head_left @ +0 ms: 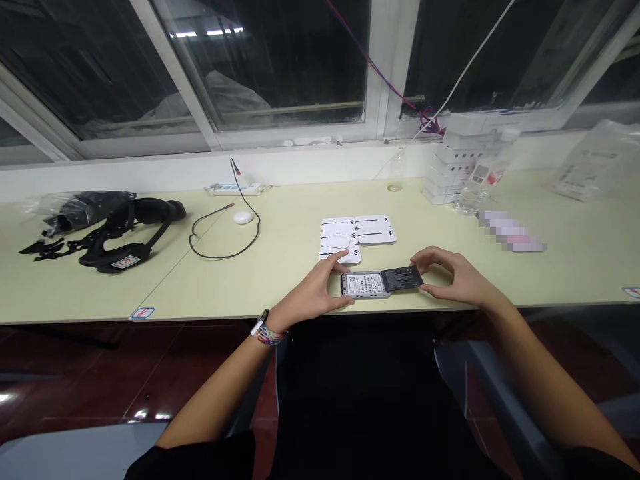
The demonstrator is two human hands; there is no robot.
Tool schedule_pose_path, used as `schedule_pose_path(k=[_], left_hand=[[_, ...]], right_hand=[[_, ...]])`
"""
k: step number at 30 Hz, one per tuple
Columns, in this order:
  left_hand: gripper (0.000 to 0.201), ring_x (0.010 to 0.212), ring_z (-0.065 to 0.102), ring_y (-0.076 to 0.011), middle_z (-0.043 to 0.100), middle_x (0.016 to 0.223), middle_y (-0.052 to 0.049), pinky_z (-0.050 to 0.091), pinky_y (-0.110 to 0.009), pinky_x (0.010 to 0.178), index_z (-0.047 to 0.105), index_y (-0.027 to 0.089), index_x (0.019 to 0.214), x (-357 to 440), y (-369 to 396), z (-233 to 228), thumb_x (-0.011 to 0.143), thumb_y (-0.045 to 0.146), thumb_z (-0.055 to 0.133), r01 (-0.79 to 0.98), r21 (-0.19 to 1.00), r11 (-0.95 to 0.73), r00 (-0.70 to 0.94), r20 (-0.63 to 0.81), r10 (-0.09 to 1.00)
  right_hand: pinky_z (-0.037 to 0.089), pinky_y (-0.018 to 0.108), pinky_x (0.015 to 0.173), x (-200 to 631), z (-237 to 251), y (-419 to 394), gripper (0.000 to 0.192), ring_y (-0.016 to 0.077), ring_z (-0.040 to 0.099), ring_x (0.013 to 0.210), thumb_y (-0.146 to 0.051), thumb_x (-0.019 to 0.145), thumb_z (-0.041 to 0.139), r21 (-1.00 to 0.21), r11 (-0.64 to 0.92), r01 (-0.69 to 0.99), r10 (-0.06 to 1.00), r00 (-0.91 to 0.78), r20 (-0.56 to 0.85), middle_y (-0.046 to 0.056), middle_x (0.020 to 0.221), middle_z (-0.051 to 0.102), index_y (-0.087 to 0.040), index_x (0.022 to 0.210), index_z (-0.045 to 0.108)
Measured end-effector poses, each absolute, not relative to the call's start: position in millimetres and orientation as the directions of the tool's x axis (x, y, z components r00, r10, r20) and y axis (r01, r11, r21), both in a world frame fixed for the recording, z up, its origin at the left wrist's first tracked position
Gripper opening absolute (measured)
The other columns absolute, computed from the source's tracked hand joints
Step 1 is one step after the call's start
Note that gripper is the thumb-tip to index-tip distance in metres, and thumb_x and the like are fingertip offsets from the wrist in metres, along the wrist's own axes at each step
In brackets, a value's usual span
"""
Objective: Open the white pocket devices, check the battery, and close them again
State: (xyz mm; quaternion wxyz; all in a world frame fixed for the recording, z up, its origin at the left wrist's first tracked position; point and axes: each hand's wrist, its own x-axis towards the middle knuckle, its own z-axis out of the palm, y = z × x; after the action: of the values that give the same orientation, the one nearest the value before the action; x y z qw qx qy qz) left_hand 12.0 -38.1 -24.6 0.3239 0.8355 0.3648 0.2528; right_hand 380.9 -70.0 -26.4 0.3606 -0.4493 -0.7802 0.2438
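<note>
My left hand [316, 291] grips the left end of a small silver device [364, 285] with a white label, lying flat near the table's front edge. My right hand [453, 275] holds a flat black battery-like piece [401, 277] by its right end; that piece rests tilted against the device's right side. Just behind them lie several white flat cards or covers [357, 234] spread on the pale green table [280, 267].
At the left lie a black head strap [127, 233] and a plastic bag [75, 207]. A black cable [225, 233], a white round puck [243, 217] and a power strip [235, 189] sit behind. Stacked white boxes [453, 170], a clear bottle [473, 190] and a plastic bag [595, 163] stand at the right.
</note>
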Motion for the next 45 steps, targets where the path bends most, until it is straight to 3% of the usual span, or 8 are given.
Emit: schedule_pose_path(k=[22, 29, 32, 39, 45], left_hand=[[0.096, 0.142, 0.061, -0.0359, 0.067, 0.144, -0.012, 0.044, -0.058, 0.126, 0.034, 0.032, 0.17, 12, -36, -28, 0.091, 0.035, 0.088, 0.448, 0.716, -0.535, 0.612, 0.191, 0.767], [0.095, 0.14, 0.063, -0.0363, 0.067, 0.143, -0.013, 0.045, -0.06, 0.125, 0.035, 0.031, 0.169, 13, -36, -28, 0.09, 0.034, 0.089, 0.435, 0.717, -0.545, 0.614, 0.207, 0.762], [0.095, 0.142, 0.062, -0.0363, 0.067, 0.145, -0.013, 0.045, -0.059, 0.125, 0.036, 0.031, 0.169, 13, -37, -26, 0.09, 0.033, 0.089, 0.435, 0.72, -0.54, 0.616, 0.199, 0.762], [0.096, 0.144, 0.061, -0.0355, 0.067, 0.146, -0.012, 0.044, -0.057, 0.127, 0.034, 0.031, 0.17, 14, -37, -26, 0.091, 0.033, 0.088, 0.443, 0.718, -0.537, 0.615, 0.192, 0.765], [0.096, 0.141, 0.063, -0.0359, 0.065, 0.146, -0.011, 0.044, -0.057, 0.126, 0.034, 0.033, 0.17, 12, -36, -29, 0.091, 0.035, 0.088, 0.432, 0.706, -0.561, 0.62, 0.219, 0.753]], right_hand=[[0.066, 0.047, 0.096, 386, -34, -68, 0.038, 0.0263, 0.076, 0.097, -0.031, 0.088, 0.085, -0.704, 0.507, 0.497, 0.86, -0.341, 0.38, 0.005, 0.114, 0.076, -0.031, 0.123, 0.073], [0.066, 0.048, 0.088, 373, -26, -61, 0.029, 0.0291, 0.076, 0.099, -0.03, 0.091, 0.085, -0.633, 0.664, 0.398, 0.747, -0.336, 0.574, 0.008, 0.114, 0.08, -0.029, 0.119, 0.077], [0.067, 0.049, 0.092, 362, -15, -56, 0.03, 0.029, 0.076, 0.103, -0.027, 0.092, 0.086, -0.601, 0.719, 0.349, 0.695, -0.369, 0.617, 0.008, 0.114, 0.079, -0.03, 0.12, 0.077], [0.069, 0.049, 0.105, 325, 13, -46, 0.031, 0.027, 0.078, 0.11, -0.022, 0.09, 0.084, -0.636, 0.718, 0.281, 0.677, -0.493, 0.546, 0.007, 0.115, 0.076, -0.028, 0.12, 0.079], [0.073, 0.041, 0.093, 301, 28, -39, 0.029, 0.0235, 0.079, 0.099, -0.021, 0.087, 0.083, -0.617, 0.722, 0.314, 0.659, -0.582, 0.476, 0.004, 0.111, 0.077, -0.026, 0.114, 0.076]])
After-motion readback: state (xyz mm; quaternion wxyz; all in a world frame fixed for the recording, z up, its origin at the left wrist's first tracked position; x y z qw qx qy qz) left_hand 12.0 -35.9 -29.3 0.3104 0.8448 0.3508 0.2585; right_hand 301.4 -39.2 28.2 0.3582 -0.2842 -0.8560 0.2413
